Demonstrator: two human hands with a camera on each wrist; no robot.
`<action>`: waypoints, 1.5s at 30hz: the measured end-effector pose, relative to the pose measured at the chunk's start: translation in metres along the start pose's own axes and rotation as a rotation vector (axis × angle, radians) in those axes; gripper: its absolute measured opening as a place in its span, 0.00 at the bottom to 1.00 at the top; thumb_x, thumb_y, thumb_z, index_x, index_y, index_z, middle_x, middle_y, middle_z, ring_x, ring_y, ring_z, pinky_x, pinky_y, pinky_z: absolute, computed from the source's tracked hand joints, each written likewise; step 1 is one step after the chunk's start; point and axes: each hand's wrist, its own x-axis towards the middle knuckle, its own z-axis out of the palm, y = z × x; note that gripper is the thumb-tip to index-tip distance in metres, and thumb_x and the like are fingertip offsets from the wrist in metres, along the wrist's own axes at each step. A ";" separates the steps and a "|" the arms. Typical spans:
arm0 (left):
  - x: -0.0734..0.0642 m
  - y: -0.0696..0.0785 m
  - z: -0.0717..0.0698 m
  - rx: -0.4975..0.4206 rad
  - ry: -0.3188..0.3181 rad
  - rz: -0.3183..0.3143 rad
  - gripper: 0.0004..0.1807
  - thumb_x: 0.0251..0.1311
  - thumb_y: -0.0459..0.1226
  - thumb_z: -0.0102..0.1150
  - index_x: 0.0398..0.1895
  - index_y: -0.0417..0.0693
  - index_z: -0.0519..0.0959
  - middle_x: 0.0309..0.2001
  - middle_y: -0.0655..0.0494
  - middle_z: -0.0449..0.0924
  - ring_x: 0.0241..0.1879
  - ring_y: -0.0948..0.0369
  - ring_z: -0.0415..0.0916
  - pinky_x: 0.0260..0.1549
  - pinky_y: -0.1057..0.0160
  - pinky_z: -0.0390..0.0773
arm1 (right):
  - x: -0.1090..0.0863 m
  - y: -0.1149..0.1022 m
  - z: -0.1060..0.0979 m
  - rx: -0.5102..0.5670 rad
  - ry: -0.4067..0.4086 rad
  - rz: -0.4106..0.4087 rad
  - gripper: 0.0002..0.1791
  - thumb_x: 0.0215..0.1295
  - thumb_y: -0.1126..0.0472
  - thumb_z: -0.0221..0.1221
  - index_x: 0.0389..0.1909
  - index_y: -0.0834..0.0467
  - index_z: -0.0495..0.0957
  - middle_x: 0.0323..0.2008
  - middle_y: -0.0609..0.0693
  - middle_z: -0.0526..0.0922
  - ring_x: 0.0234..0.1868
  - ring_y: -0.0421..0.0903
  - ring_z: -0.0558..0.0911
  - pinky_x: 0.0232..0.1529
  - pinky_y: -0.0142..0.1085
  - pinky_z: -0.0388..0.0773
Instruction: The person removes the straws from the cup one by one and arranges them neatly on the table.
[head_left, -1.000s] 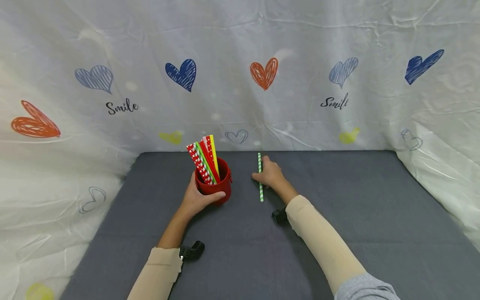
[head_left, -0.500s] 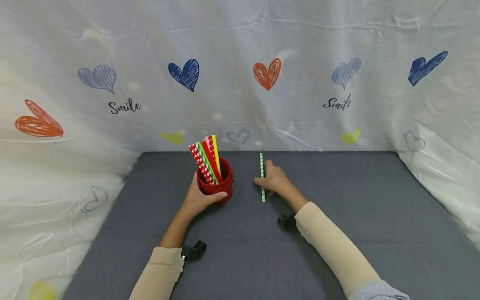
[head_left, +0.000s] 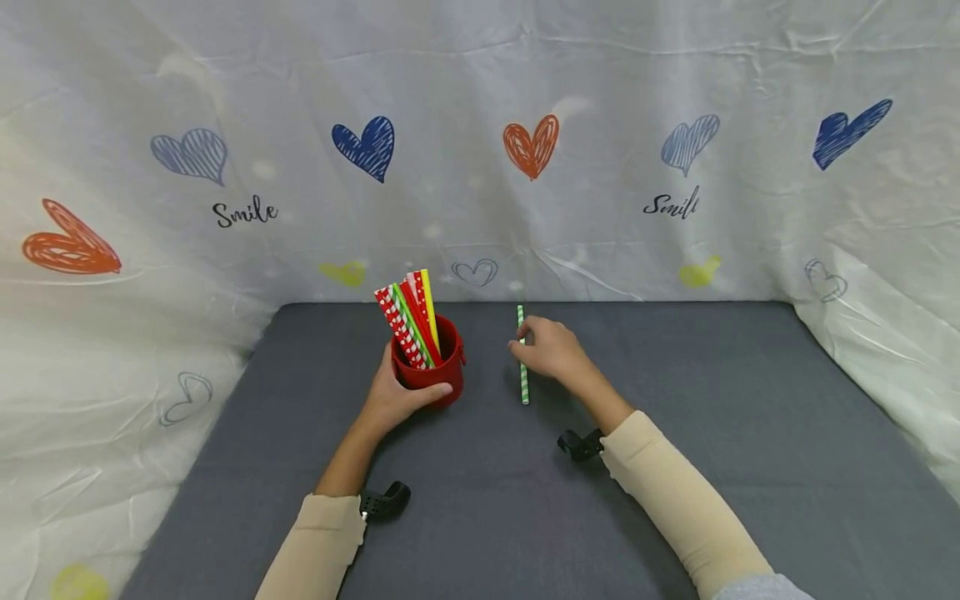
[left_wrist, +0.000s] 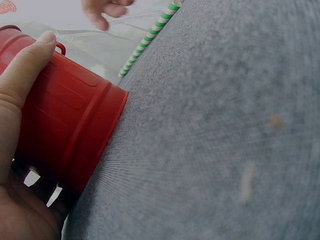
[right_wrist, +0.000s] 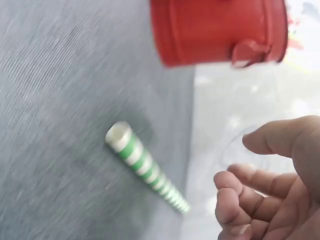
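Observation:
My left hand [head_left: 392,400] grips a small red metal bucket [head_left: 452,373] from its left side, with the thumb across the front. Several paper straws [head_left: 411,327] lean in it: red with white dots, green, plain red and yellow. To the right, a green-and-white striped straw [head_left: 524,385] lies on the grey cloth, pointing away from me. Above it hovers my right hand [head_left: 557,350], its fingers loosely bent. In the right wrist view, a gap shows between the thumb and fingers, and the striped straw [right_wrist: 145,165] is apart from them.
A dark grey cloth [head_left: 480,517] covers the table. Behind it hangs a pale plastic sheet [head_left: 450,75] printed with hearts and "Smile". Black wrist cameras [head_left: 386,502] sit on both wrists.
My right hand has come up off the striped straw and shifted slightly right, its fingers now clear of it. The straw stays on the cloth. My left hand and the bucket keep their place.

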 end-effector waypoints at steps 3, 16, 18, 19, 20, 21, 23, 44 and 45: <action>0.000 -0.001 0.001 0.002 0.002 -0.001 0.53 0.49 0.38 0.78 0.74 0.48 0.53 0.65 0.51 0.66 0.61 0.54 0.66 0.55 0.46 0.75 | -0.004 -0.012 -0.002 0.043 0.022 -0.073 0.09 0.68 0.55 0.60 0.38 0.56 0.83 0.29 0.47 0.80 0.28 0.45 0.77 0.31 0.42 0.74; 0.002 -0.004 0.003 -0.012 -0.006 0.023 0.54 0.49 0.37 0.79 0.74 0.49 0.52 0.66 0.51 0.65 0.61 0.53 0.67 0.56 0.45 0.74 | -0.008 -0.054 0.003 0.162 0.102 -0.381 0.05 0.68 0.62 0.61 0.38 0.57 0.85 0.37 0.47 0.82 0.40 0.46 0.80 0.45 0.39 0.78; 0.002 -0.004 0.003 -0.017 -0.009 0.025 0.54 0.50 0.37 0.78 0.75 0.49 0.52 0.66 0.51 0.65 0.61 0.52 0.67 0.56 0.45 0.74 | -0.007 -0.059 0.005 0.199 0.100 -0.421 0.05 0.68 0.63 0.61 0.39 0.58 0.85 0.39 0.48 0.82 0.42 0.46 0.80 0.46 0.40 0.78; 0.002 -0.004 0.002 -0.019 -0.012 0.026 0.54 0.50 0.37 0.78 0.75 0.49 0.52 0.66 0.51 0.64 0.61 0.52 0.67 0.56 0.45 0.74 | -0.007 -0.061 0.006 0.208 0.100 -0.437 0.05 0.68 0.63 0.61 0.40 0.59 0.85 0.39 0.48 0.82 0.42 0.45 0.80 0.46 0.40 0.79; 0.002 -0.004 0.003 -0.017 -0.013 0.024 0.54 0.50 0.37 0.78 0.75 0.49 0.51 0.66 0.50 0.64 0.61 0.52 0.67 0.56 0.45 0.74 | -0.006 -0.063 0.008 0.212 0.098 -0.449 0.05 0.68 0.64 0.61 0.40 0.59 0.85 0.39 0.48 0.82 0.41 0.45 0.80 0.45 0.39 0.79; 0.002 -0.004 0.003 -0.016 -0.013 0.022 0.54 0.50 0.37 0.78 0.75 0.49 0.51 0.66 0.50 0.64 0.61 0.52 0.67 0.56 0.45 0.74 | -0.005 -0.066 0.009 0.214 0.097 -0.461 0.06 0.68 0.64 0.61 0.40 0.59 0.85 0.39 0.48 0.82 0.41 0.44 0.79 0.44 0.39 0.79; 0.002 -0.003 0.003 -0.013 -0.017 0.013 0.54 0.50 0.38 0.78 0.75 0.50 0.51 0.65 0.50 0.64 0.61 0.52 0.67 0.56 0.45 0.74 | -0.003 -0.071 0.012 0.207 0.094 -0.485 0.06 0.68 0.64 0.62 0.41 0.60 0.85 0.39 0.48 0.82 0.40 0.43 0.79 0.42 0.36 0.79; -0.007 0.037 -0.001 -0.017 -0.050 -0.003 0.51 0.52 0.34 0.76 0.74 0.41 0.51 0.65 0.45 0.65 0.59 0.51 0.69 0.55 0.50 0.74 | 0.017 -0.113 0.045 -0.106 0.024 -0.609 0.07 0.70 0.60 0.62 0.39 0.59 0.83 0.35 0.50 0.85 0.35 0.42 0.81 0.36 0.32 0.79; -0.007 0.038 -0.001 -0.015 -0.049 -0.005 0.52 0.51 0.34 0.76 0.74 0.41 0.51 0.65 0.45 0.65 0.59 0.51 0.68 0.56 0.49 0.74 | 0.017 -0.115 0.046 -0.106 0.028 -0.599 0.06 0.70 0.60 0.62 0.39 0.59 0.83 0.34 0.50 0.84 0.34 0.42 0.80 0.35 0.32 0.79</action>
